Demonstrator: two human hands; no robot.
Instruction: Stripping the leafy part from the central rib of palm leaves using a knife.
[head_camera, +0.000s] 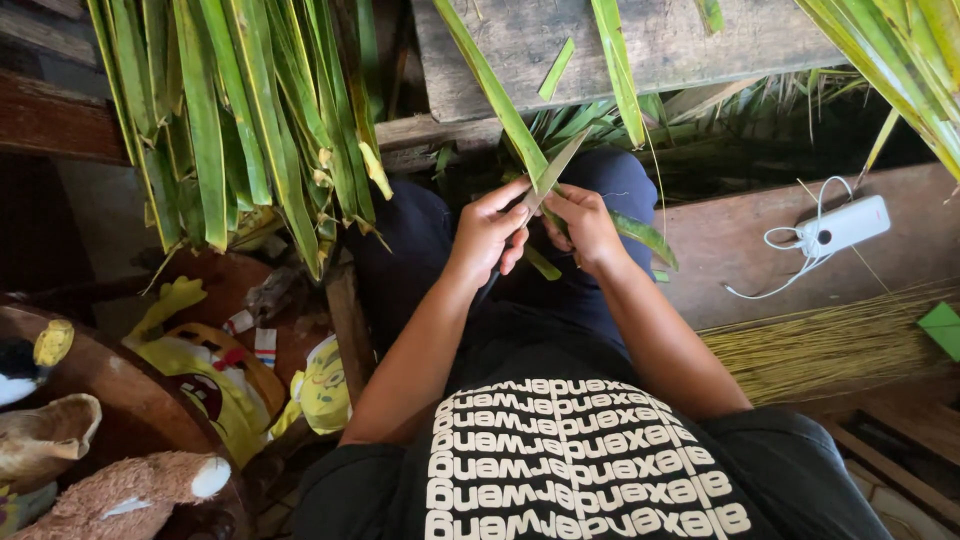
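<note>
I sit with both hands in front of my lap. My left hand (488, 232) is closed around the handle of a knife (553, 168) whose grey blade points up and to the right. My right hand (585, 222) pinches a long green palm leaf (497, 95) that runs up to the top of the view and curls down to the right past my wrist. The blade lies against the leaf between the two hands. A cut leaf strip (543, 263) hangs below my fingers.
A bundle of green palm leaves (235, 120) hangs at the left, more leaves (905, 60) at the top right. A wooden plank (640, 40) lies ahead. A white power bank with cable (845, 225) and a pile of thin leaf ribs (820, 345) rest on the right. Stuffed toys (215, 370) sit lower left.
</note>
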